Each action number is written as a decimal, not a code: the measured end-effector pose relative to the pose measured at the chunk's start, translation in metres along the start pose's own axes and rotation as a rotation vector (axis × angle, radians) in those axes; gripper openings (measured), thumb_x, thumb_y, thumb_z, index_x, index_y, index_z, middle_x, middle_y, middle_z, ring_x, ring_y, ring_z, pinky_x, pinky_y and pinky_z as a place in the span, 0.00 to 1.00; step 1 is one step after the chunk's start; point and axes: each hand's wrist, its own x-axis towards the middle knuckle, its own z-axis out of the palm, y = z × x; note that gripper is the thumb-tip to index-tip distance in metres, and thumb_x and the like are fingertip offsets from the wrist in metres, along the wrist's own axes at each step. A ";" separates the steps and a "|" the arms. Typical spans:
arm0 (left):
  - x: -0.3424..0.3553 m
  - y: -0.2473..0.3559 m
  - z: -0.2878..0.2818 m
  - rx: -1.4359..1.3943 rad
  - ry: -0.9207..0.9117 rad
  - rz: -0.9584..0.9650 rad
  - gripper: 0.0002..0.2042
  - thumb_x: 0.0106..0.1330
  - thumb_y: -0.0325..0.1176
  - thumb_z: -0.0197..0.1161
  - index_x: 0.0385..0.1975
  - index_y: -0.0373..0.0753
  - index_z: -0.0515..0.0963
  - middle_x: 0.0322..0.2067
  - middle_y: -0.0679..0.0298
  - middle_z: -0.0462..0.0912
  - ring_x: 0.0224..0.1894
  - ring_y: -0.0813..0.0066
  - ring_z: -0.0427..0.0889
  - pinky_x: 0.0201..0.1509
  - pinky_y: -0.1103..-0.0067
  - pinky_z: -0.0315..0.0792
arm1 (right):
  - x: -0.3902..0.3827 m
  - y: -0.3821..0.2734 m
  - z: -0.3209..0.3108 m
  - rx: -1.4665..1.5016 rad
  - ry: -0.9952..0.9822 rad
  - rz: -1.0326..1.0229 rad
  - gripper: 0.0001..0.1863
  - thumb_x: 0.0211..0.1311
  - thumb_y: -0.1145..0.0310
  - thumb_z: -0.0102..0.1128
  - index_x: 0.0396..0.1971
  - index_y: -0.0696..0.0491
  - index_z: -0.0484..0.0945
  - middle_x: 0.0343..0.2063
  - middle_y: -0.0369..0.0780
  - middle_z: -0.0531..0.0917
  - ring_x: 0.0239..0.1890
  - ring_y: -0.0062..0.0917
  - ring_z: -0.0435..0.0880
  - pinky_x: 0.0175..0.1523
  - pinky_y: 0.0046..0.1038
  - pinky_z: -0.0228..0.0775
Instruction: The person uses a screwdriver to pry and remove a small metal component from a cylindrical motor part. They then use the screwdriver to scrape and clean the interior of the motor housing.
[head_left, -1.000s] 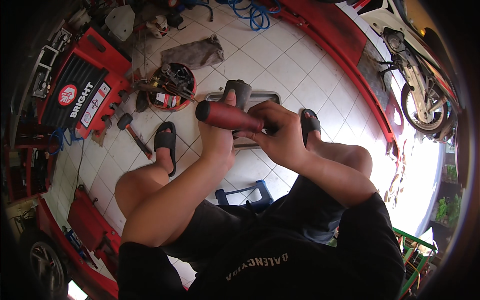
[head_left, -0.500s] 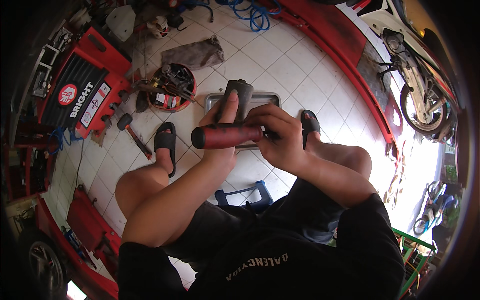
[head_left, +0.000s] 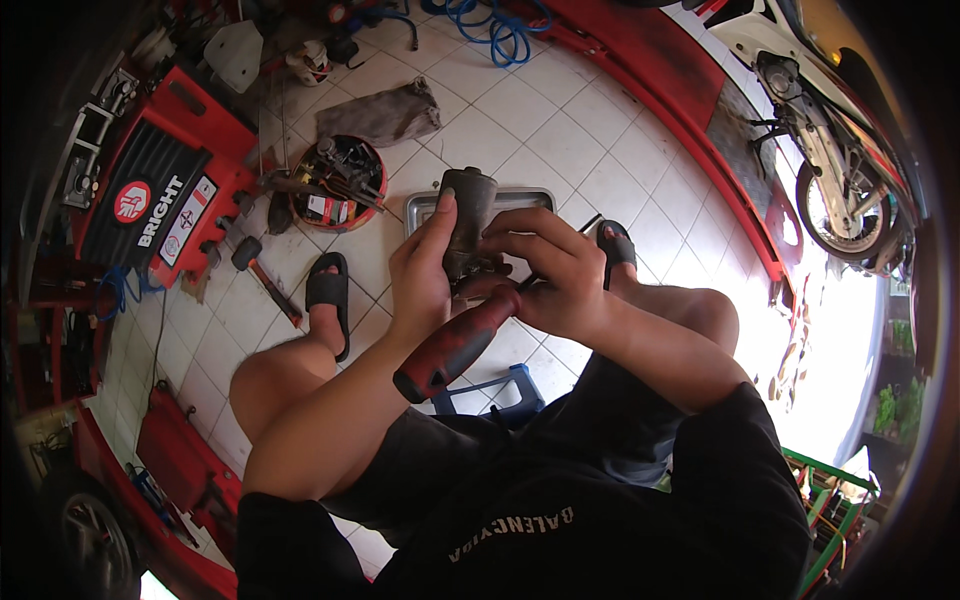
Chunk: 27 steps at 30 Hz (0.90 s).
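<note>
My left hand [head_left: 421, 275] is wrapped round a dark grey cylindrical motor [head_left: 468, 215], its thumb lying along the side. The motor stands nearly upright, with a short stub on top. In my right hand [head_left: 555, 265] is a screwdriver [head_left: 455, 345] with a red-and-black handle that points down and left, toward my lap. A thin dark shaft shows beyond that hand, in line with the handle. My right fingertips are at the motor's lower end, whose details are partly hidden. Below both hands a metal tray [head_left: 535, 198] lies on the floor, mostly covered from sight.
A red tub [head_left: 375, 215] of parts and tools stands on the tiles, left of the tray. Nearby lie a hammer [head_left: 268, 280] and a grey cloth [head_left: 380, 113]. A red machine [head_left: 165, 170] is at the left, a motorcycle [head_left: 835, 150] at the right, a blue stool [head_left: 515, 395] below.
The screwdriver's handle has swung from nearly level to pointing down and left. The motor has shifted slightly left, and more of its lower end shows.
</note>
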 end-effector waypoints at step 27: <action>0.008 0.042 -0.012 -0.670 0.171 0.064 0.19 0.65 0.50 0.67 0.41 0.40 0.75 0.32 0.60 0.78 0.34 0.66 0.81 0.38 0.71 0.85 | 0.033 0.014 -0.091 0.942 -0.092 0.749 0.31 0.66 0.75 0.60 0.65 0.56 0.56 0.40 0.44 0.77 0.43 0.38 0.87 0.39 0.29 0.87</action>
